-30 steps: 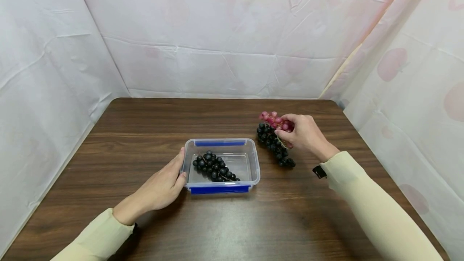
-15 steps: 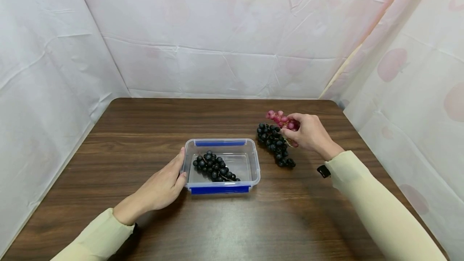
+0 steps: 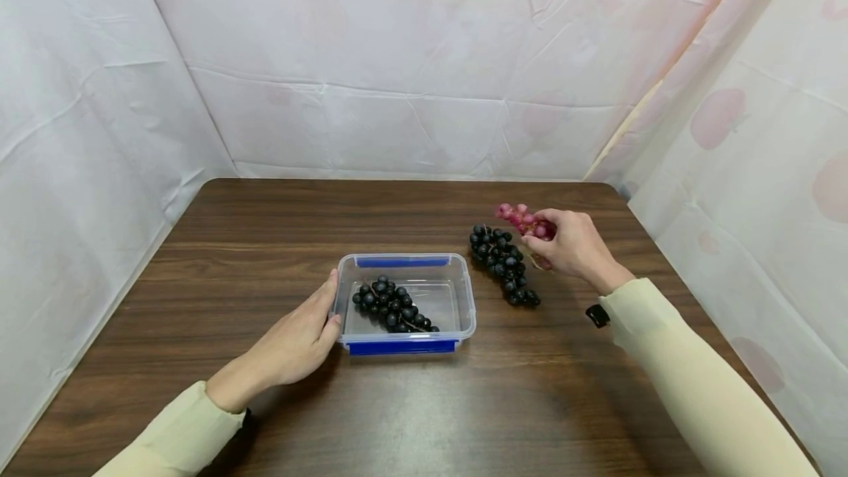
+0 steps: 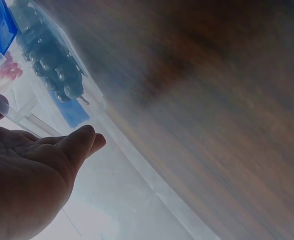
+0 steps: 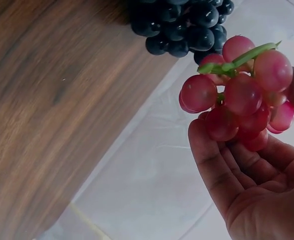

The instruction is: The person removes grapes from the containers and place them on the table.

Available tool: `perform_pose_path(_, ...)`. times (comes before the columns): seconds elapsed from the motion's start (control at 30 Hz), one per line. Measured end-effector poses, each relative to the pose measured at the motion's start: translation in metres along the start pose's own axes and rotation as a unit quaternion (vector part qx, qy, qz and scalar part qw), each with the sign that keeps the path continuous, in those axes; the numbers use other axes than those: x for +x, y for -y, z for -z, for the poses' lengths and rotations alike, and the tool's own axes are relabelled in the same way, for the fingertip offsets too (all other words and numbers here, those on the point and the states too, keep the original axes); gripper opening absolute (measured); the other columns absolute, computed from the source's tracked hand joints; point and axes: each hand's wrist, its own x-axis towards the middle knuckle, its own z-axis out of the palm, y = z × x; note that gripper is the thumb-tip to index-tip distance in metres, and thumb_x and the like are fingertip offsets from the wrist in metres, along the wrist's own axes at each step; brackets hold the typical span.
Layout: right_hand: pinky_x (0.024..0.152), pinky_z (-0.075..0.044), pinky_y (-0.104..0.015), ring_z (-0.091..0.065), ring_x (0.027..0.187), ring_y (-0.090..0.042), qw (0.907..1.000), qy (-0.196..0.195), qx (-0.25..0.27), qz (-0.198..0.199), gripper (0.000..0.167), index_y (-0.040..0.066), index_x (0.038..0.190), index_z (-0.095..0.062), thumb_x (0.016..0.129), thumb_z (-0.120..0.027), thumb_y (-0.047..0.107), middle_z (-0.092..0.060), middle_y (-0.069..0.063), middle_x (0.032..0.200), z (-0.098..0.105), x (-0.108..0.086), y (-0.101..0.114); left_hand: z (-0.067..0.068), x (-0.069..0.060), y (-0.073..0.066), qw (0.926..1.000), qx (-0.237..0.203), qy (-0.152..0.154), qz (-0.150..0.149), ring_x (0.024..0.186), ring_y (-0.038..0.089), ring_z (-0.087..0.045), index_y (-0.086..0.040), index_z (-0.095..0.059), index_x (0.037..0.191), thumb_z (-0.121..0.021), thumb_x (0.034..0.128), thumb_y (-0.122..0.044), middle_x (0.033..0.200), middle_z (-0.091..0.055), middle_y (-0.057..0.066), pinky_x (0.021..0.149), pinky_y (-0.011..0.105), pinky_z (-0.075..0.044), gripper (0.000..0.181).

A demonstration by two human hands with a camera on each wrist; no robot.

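Note:
A bunch of red grapes [image 3: 520,219] is held by my right hand [image 3: 575,245], its thumb and fingers curled about the stem end. In the right wrist view, a green stem tops the red grapes [image 5: 243,95]. Just left of that hand lies a bunch of black grapes [image 3: 500,263] on the table. My left hand [image 3: 291,344] rests against the left side of a clear plastic container [image 3: 401,347] with blue clips, its fingers fairly straight along the wall. Inside the container is another bunch of black grapes [image 3: 391,305].
The brown wood-grain table [image 3: 298,219] ends at a far edge with rounded corners. White sheeting [image 3: 411,57] rises behind it and at both sides. No lid shows on the container.
My right hand has moved a short way right with the red grapes, drawing them off the black bunch beside them. My left hand and the container have stayed in place.

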Motion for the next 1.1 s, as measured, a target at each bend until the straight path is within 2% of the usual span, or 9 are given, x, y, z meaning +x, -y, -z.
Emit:
perform_pose_path(0.57,0.061,-0.05,-0.036,-0.062,0.066,-0.019,0.9998,0.008,-0.01,-0.018,0.031,0.005,0.114,-0.072,0.094,-0.072,0.028,-0.071,-0.006,0.083,-0.002,0.0,-0.02,0.0,0.0,0.0,1.0,0.006,-0.006,-0.002,0.152,0.028,-0.027,0.0,-0.007,0.163,-0.043,0.1071,-0.019,0.17,-0.015,0.016,0.117,0.052,-0.034,0.07)
perform_pose_path(1.1,0.063,-0.049,-0.037,-0.061,0.071,-0.023,0.998,0.025,-0.042,-0.04,0.037,0.001,0.119,-0.071,0.094,-0.071,0.028,-0.07,-0.01,0.087,-0.011,-0.003,-0.035,0.0,0.0,-0.001,1.0,0.004,-0.006,-0.001,0.151,0.029,-0.027,-0.001,-0.006,0.164,-0.043,0.1074,-0.019,0.17,-0.015,0.015,0.116,0.052,-0.035,0.07)
